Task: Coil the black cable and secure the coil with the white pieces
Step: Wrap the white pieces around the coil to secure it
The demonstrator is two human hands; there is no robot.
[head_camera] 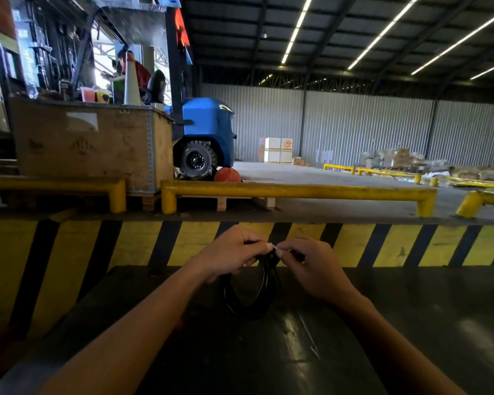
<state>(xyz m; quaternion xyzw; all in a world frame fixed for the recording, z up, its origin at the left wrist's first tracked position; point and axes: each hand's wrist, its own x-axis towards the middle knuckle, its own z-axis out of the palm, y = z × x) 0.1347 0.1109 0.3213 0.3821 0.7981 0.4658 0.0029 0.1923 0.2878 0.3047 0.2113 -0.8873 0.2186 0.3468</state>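
The black cable (248, 306) hangs as a coil of several loops in front of me, above a dark glossy surface (411, 323). My left hand (231, 253) grips the top of the coil from the left. My right hand (311, 266) pinches the same spot from the right. Between my two sets of fingertips a small white piece (275, 246) shows at the top of the coil. How far the piece wraps around the cable is hidden by my fingers.
A yellow-and-black striped barrier (382, 243) runs across just beyond my hands. Behind it stand yellow guard rails (297, 191), a wooden crate (86, 143) and a blue forklift (206, 135). A person stands far left behind the crate.
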